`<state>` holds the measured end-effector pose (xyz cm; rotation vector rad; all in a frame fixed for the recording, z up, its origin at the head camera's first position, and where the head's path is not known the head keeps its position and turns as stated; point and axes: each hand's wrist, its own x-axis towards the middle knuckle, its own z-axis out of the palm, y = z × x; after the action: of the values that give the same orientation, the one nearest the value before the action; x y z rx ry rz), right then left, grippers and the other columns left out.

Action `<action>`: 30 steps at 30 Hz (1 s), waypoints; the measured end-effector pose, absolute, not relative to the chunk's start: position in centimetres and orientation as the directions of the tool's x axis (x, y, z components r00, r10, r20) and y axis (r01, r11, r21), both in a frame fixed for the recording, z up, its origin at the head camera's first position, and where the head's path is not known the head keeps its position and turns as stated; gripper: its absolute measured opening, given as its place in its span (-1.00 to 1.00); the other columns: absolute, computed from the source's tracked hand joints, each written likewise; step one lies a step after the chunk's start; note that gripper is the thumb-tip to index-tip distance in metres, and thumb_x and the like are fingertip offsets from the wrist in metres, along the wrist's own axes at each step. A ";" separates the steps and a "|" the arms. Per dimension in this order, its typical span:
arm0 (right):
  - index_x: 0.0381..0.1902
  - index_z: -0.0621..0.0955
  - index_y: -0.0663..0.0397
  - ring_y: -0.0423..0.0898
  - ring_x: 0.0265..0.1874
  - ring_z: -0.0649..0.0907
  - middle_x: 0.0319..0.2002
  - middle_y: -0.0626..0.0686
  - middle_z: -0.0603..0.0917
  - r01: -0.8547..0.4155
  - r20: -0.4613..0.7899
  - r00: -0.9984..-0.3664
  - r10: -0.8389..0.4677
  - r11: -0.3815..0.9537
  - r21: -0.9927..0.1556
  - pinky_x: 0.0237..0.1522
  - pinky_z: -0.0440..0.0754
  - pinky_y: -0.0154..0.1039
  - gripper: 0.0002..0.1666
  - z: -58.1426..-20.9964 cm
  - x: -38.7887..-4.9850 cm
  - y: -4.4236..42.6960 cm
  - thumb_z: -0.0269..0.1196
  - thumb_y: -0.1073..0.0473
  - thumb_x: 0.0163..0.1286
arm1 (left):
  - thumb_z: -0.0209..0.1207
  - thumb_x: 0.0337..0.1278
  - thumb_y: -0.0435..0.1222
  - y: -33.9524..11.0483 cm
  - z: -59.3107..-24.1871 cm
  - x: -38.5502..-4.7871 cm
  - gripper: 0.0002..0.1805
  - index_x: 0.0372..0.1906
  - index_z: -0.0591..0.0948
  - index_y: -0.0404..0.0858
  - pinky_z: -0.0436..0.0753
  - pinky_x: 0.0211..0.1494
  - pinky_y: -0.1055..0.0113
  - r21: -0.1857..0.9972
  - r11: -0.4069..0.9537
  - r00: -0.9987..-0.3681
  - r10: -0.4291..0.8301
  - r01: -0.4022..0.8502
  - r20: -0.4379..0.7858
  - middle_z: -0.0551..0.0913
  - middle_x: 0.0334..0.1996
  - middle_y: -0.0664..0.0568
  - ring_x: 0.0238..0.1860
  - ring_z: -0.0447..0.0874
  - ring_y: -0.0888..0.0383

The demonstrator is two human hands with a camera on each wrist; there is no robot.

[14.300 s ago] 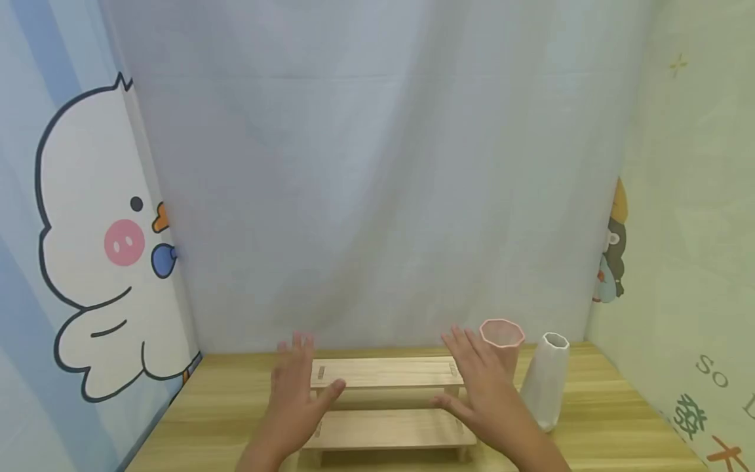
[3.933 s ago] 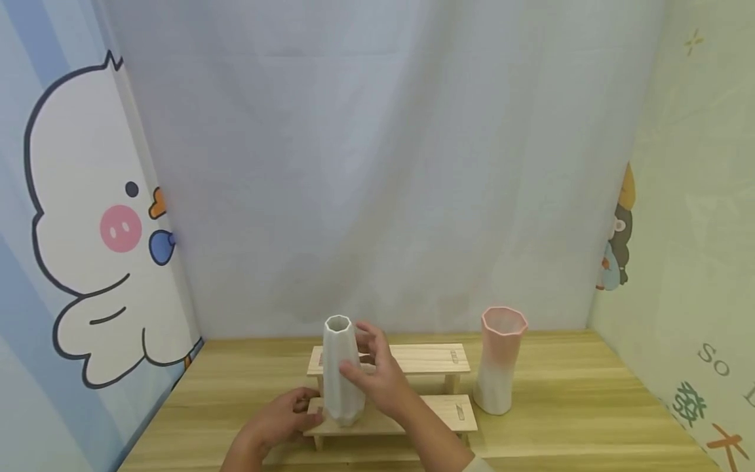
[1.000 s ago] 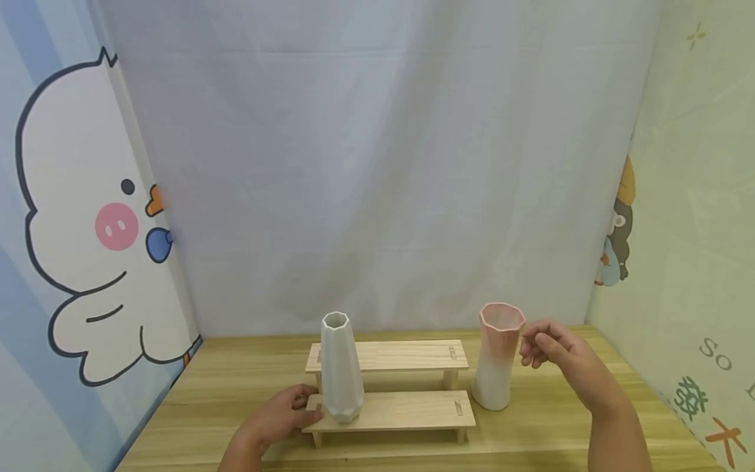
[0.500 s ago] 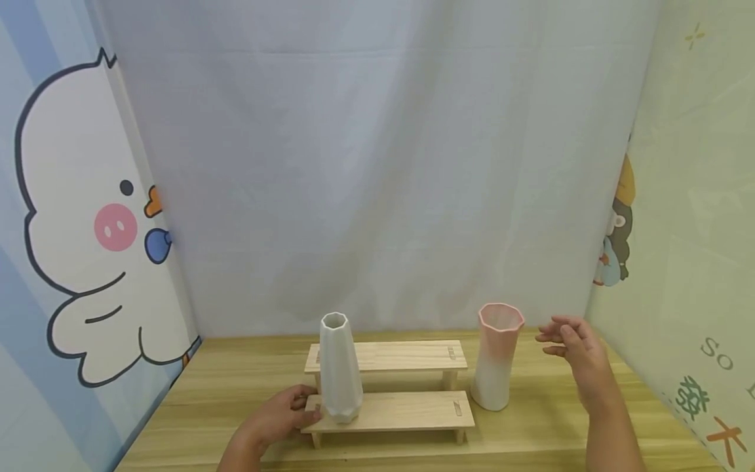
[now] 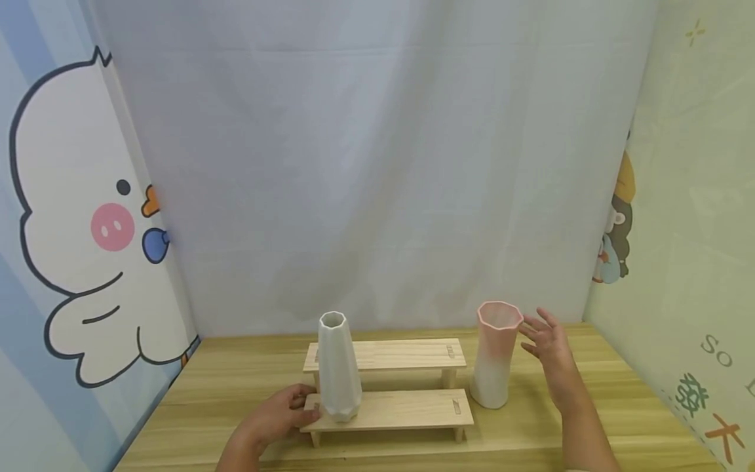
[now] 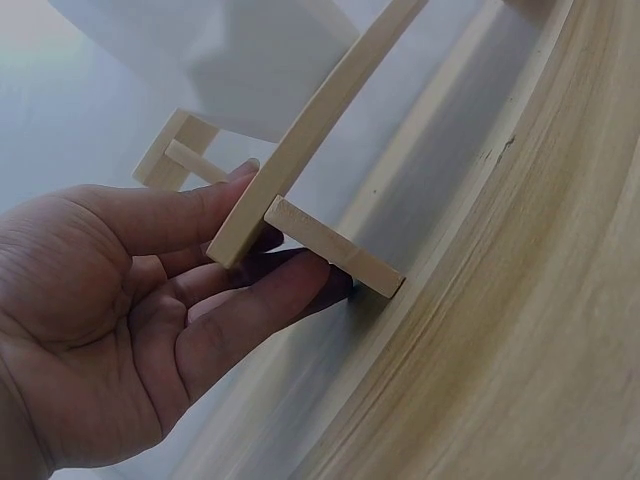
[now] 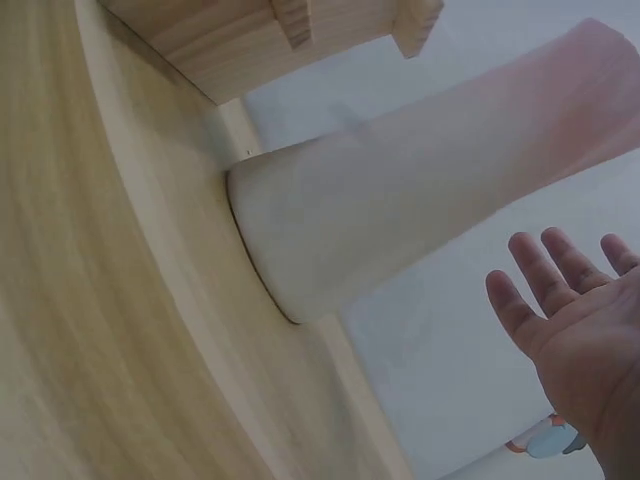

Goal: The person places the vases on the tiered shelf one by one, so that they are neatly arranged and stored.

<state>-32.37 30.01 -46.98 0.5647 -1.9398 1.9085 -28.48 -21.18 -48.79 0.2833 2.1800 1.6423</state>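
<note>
A white faceted vase (image 5: 339, 373) stands upright near the left end of the lower shelf (image 5: 407, 410) of a two-step wooden stand. My left hand (image 5: 274, 419) pinches that shelf's left end; in the left wrist view the thumb of the hand (image 6: 150, 300) lies on top of the board (image 6: 300, 135) and fingers are under it by the leg. A pink-and-white vase (image 5: 494, 360) stands upright on the table, right of the stand. Just right of its rim is my right hand (image 5: 551, 347), fingers spread. The right wrist view shows a gap between the hand (image 7: 590, 340) and the vase (image 7: 400, 190).
Behind the lower shelf is the stand's upper shelf (image 5: 401, 355). A grey-white curtain (image 5: 377, 183) hangs along the back edge of the wooden table (image 5: 236, 367). Printed cloths rise on the left (image 5: 71, 170) and on the right (image 5: 696, 216).
My right hand has moved left toward the pink-and-white vase, with its fingers more spread. The left hand keeps its hold on the shelf, and the view has shifted slightly.
</note>
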 end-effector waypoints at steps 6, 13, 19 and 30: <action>0.54 -0.05 0.07 -0.36 0.20 0.40 0.39 0.19 0.26 -0.434 0.430 -0.901 -0.062 0.088 -0.896 0.11 0.44 -0.50 -0.33 -47.9 -32.8 28.5 -0.15 0.03 0.62 | 0.29 0.24 -0.20 -21.1 -48.9 -28.4 -0.30 0.30 0.29 -0.50 0.69 0.01 -0.01 0.953 0.294 -0.903 0.387 -0.071 -0.186 0.37 0.30 -0.48 0.13 0.57 -0.11; 0.55 -0.11 0.05 -0.32 0.23 0.36 0.44 0.31 0.16 -0.357 0.349 -0.933 -0.093 0.101 -0.928 0.14 0.38 -0.56 -0.20 -48.4 -32.9 27.0 0.02 0.03 0.57 | 0.27 0.26 -0.23 -21.0 -48.8 -28.4 -0.31 0.31 0.27 -0.53 0.69 0.01 -0.05 0.958 0.281 -0.900 0.398 -0.062 -0.175 0.34 0.30 -0.52 0.14 0.56 -0.15; 0.51 -0.01 -0.10 -0.20 0.14 0.45 0.26 0.05 0.32 -0.309 0.305 -0.951 -0.054 0.106 -0.945 0.08 0.48 -0.43 -0.22 -48.6 -33.0 25.6 0.12 0.16 0.51 | 0.27 0.25 -0.25 -21.0 -48.8 -28.4 -0.34 0.28 0.29 -0.53 0.69 0.01 -0.04 0.962 0.269 -0.903 0.400 -0.049 -0.158 0.39 0.27 -0.50 0.08 0.60 -0.11; 0.45 0.08 -0.02 -0.17 0.01 0.49 0.11 0.01 0.38 -0.271 0.277 -0.960 0.046 0.117 -0.956 0.00 0.52 -0.32 -0.16 -48.6 -33.4 24.4 0.28 0.22 0.37 | 0.28 0.24 -0.26 -21.0 -48.8 -28.2 -0.34 0.28 0.29 -0.53 0.70 -0.01 -0.02 0.961 0.271 -0.906 0.393 -0.049 -0.157 0.38 0.28 -0.51 0.09 0.60 -0.12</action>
<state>-33.36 24.43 -48.57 0.2228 -2.1560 1.9287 -28.17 -21.01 -48.82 0.3131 2.1827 1.6713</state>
